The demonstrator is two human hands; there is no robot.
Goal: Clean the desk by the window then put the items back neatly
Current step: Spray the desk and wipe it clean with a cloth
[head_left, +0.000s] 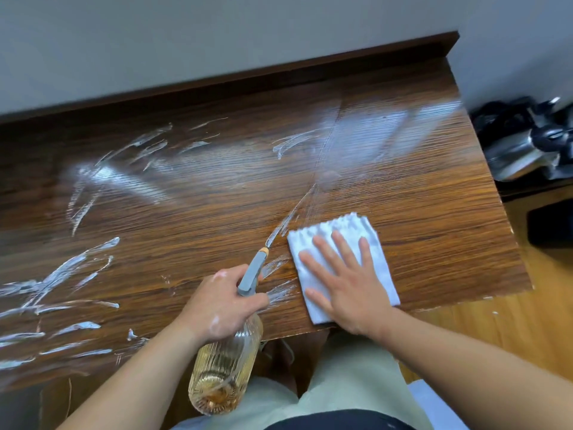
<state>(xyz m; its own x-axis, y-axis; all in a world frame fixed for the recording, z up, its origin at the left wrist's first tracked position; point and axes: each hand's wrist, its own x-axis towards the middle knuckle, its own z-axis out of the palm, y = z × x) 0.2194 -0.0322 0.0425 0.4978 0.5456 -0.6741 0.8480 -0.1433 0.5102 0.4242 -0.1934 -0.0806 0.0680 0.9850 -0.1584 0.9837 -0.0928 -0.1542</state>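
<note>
Grey wall (217, 41) at the back, wood floor (496, 336) to the right.

- One table (403, 187), dark wood grain, with a raised strip along its far edge. Top glossy and wet in patches.
- White smears (62, 271): many, too many to count. They are thickest toward the left edge, with a few by the near edge beside the cloth.
- One spray bottle (226, 367), ribbed clear glass with a yellowish tint and a grey trigger head. It holds a little liquid (214, 395), pooled at the base end. Its long axis is tilted: the base hangs off the table's near edge and the nozzle (263, 251) points toward the far right corner. One thin jet (294, 212) leaves the nozzle along that line.
- One white cloth (347, 226), folded square, flat on the table at the near edge toward the near right corner, just beside the nozzle.
- Two hands. The left hand (223, 302) is wrapped round the bottle's neck and trigger. The right hand (344, 283) lies flat with fingers spread, pressing on the cloth.
- Steel vessels (521, 153) sit off the table past its right edge. They are blurred, so the count is unclear.
</note>
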